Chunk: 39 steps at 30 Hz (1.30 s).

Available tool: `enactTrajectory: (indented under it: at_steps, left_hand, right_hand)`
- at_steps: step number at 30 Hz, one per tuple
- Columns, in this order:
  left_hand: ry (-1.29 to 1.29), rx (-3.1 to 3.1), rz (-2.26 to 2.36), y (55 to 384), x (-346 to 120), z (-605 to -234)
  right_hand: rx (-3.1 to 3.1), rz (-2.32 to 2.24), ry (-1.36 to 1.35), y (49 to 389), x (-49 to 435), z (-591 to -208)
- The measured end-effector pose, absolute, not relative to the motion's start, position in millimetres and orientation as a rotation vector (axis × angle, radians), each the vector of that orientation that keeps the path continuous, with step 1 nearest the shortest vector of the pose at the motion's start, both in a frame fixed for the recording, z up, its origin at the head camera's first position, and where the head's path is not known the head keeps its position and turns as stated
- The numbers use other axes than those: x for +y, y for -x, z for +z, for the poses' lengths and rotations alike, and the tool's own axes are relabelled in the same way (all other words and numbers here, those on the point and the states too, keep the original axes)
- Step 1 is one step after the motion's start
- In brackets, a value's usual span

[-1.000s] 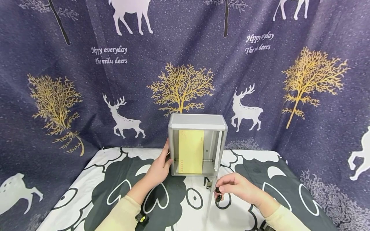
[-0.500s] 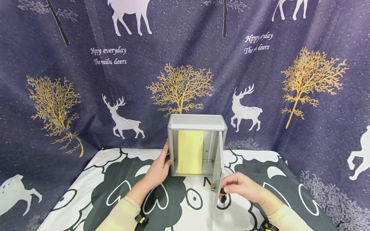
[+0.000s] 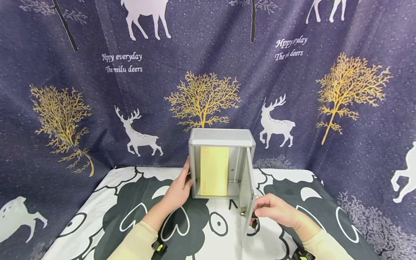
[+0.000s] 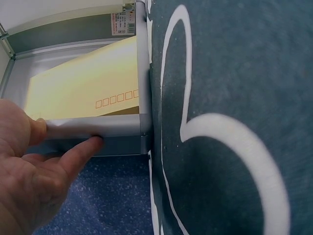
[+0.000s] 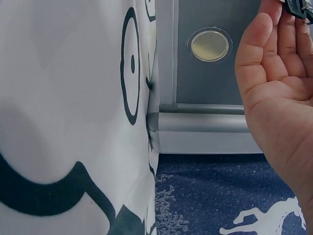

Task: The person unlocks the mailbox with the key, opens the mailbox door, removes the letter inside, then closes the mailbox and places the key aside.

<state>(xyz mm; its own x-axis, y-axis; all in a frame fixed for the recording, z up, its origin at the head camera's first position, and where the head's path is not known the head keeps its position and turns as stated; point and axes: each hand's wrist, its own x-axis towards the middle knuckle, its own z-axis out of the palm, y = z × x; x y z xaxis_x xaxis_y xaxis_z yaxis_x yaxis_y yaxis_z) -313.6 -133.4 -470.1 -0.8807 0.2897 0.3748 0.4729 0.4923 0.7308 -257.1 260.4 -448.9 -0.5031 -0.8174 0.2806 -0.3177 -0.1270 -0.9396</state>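
Note:
A grey metal mailbox (image 3: 221, 137) stands upright on the cloth, and a yellow envelope (image 3: 214, 171) leans upright inside it. Its door (image 3: 247, 191) is swung out on the right side, with a small metal lock (image 3: 242, 211) on the inner face. My left hand (image 3: 178, 188) holds the left wall, thumb at the front rim and fingers along the outside, as the left wrist view shows too. At the door's free edge my right hand (image 3: 276, 210) pinches a black-headed key (image 3: 255, 221). In the right wrist view the keys (image 5: 297, 9) are mostly cut off.
A cloth (image 3: 211, 234) with black-and-white cartoon print covers the table. Behind hangs a dark blue curtain (image 3: 208, 54) with deer and trees. The right wrist view shows a round yellowish disc (image 5: 210, 46) in a grey panel.
The door has swung further outward to the right, with my right hand and the key moving along with it. My left hand and the envelope have stayed put.

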Motion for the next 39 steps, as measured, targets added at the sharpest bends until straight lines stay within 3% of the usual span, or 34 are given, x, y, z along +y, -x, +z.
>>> enactTrajectory:
  at_steps: [26,39]
  left_hand:
    - [0.659,-2.52,-1.314,312,-131,-469]
    - [0.518,-2.517,-1.443,301,-134,-445]
  right_hand:
    - [1.65,-1.738,1.218,257,269,-453]
    - [1.645,-1.753,1.217,255,268,-451]
